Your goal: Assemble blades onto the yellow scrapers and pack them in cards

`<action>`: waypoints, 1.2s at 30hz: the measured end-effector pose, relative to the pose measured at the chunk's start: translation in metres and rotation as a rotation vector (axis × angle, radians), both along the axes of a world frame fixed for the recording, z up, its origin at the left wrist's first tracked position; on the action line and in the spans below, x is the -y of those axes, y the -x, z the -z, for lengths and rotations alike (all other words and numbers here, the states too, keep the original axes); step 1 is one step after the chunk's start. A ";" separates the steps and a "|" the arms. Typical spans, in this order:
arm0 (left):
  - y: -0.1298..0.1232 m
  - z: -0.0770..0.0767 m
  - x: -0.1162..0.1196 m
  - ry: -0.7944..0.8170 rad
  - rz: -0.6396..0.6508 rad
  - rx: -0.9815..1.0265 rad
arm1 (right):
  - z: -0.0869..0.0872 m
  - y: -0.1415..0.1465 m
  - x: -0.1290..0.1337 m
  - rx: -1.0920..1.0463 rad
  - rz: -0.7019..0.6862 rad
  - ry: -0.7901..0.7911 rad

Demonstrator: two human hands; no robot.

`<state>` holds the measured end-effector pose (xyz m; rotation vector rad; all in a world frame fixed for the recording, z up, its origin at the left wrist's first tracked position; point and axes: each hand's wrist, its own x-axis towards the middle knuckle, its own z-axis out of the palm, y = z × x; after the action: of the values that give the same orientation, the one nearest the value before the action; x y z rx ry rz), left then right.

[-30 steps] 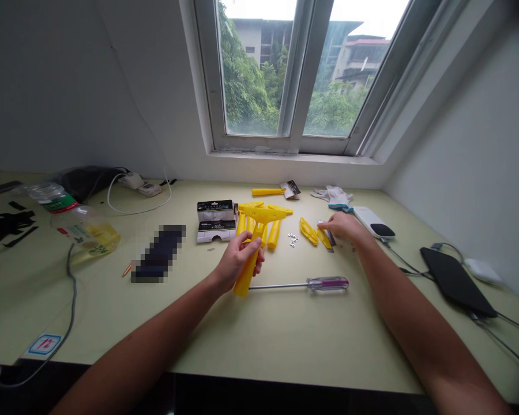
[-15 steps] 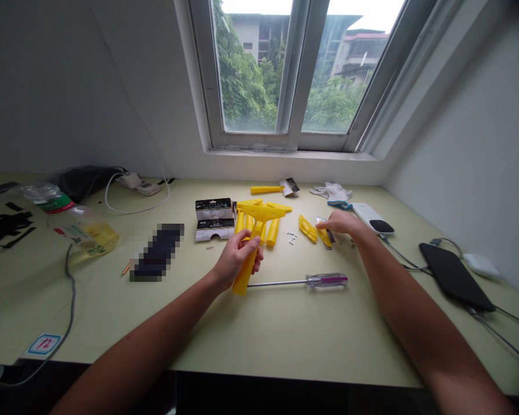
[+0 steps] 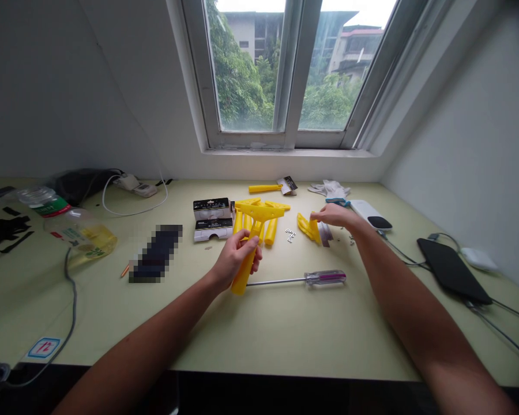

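Note:
My left hand (image 3: pixel 237 259) is wrapped round the handle of a yellow T-shaped scraper (image 3: pixel 259 214), its wide head pointing away from me. My right hand (image 3: pixel 335 215) pinches a small yellow plastic piece (image 3: pixel 315 227) just above the table. Right beside that piece lie more yellow pieces (image 3: pixel 303 225) and thin metal blades (image 3: pixel 326 235). Small silver screws or nuts (image 3: pixel 290 234) sit between the two hands. Behind the held scraper are several yellow handles and heads (image 3: pixel 271 230). A screwdriver (image 3: pixel 324 278) with a clear and purple handle lies nearer me.
Two black-and-white boxes (image 3: pixel 213 229) stand left of the yellow parts. Farther back are another yellow handle (image 3: pixel 264 188) and white gloves (image 3: pixel 330 189). A power bank (image 3: pixel 369 213) and black phone (image 3: pixel 454 270) lie right; a bottle (image 3: pixel 75 227) lies left.
My right hand has lifted a yellow piece off the blades and moved it slightly left, tilting it up. The view has shifted a little; my left hand still holds the scraper.

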<state>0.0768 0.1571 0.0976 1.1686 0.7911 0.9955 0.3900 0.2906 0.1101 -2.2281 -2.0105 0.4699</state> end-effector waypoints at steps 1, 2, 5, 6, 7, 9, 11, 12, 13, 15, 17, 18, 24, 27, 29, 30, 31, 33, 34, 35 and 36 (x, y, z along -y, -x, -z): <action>0.000 0.000 0.000 0.000 0.002 0.000 | 0.001 0.003 0.000 -0.005 -0.011 0.015; 0.000 -0.001 0.000 0.001 0.002 -0.001 | 0.003 0.006 -0.001 -0.008 -0.022 0.037; 0.000 -0.001 0.001 0.010 0.000 -0.007 | 0.003 0.009 -0.001 0.003 -0.015 0.056; 0.000 -0.001 0.001 0.012 0.000 -0.010 | 0.002 0.008 -0.001 0.012 -0.006 0.051; -0.001 -0.001 0.001 0.012 0.000 -0.012 | 0.001 0.005 0.000 0.023 0.004 0.045; -0.001 -0.001 0.001 0.005 0.001 -0.015 | -0.002 -0.002 0.001 0.057 0.018 0.043; -0.001 0.000 0.001 0.001 0.003 -0.015 | -0.004 -0.008 0.002 0.093 0.013 0.068; -0.001 0.000 0.001 0.001 0.005 -0.015 | -0.004 -0.010 0.003 0.107 0.001 0.092; -0.001 0.001 0.001 0.002 0.006 -0.015 | -0.003 -0.012 0.003 0.119 -0.013 0.119; -0.002 0.001 0.001 0.003 0.005 -0.019 | -0.002 -0.012 0.004 0.134 -0.043 0.167; -0.001 0.001 0.001 -0.001 0.001 -0.027 | -0.002 -0.011 0.004 0.142 -0.063 0.195; -0.001 0.001 0.001 -0.003 0.001 -0.030 | -0.003 -0.011 0.004 0.143 -0.067 0.202; -0.001 0.000 0.002 0.000 0.013 -0.031 | -0.003 -0.013 0.004 0.153 -0.064 0.210; -0.002 0.000 0.002 -0.004 0.010 -0.029 | 0.002 -0.013 0.002 0.145 -0.054 0.184; -0.002 0.000 0.002 -0.008 0.009 -0.029 | 0.004 -0.015 0.001 0.127 -0.039 0.165; -0.002 0.000 0.002 -0.010 0.009 -0.030 | 0.005 -0.015 0.001 0.115 -0.030 0.157; -0.002 0.000 0.002 -0.011 0.011 -0.030 | 0.006 -0.016 0.001 0.100 -0.019 0.150; -0.002 0.000 0.002 -0.012 0.015 -0.030 | 0.007 -0.018 0.001 0.066 0.005 0.134; -0.001 0.000 0.002 -0.011 0.016 -0.029 | 0.007 -0.019 0.001 0.046 0.017 0.121; -0.001 0.000 0.002 -0.011 0.017 -0.029 | 0.007 -0.020 0.002 0.026 0.028 0.107; -0.001 0.000 0.002 -0.011 0.018 -0.027 | 0.007 -0.021 0.002 0.003 0.038 0.090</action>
<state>0.0782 0.1555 0.0973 1.1987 0.7965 0.9716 0.4110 0.2891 0.1031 -2.3154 -1.9823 0.5639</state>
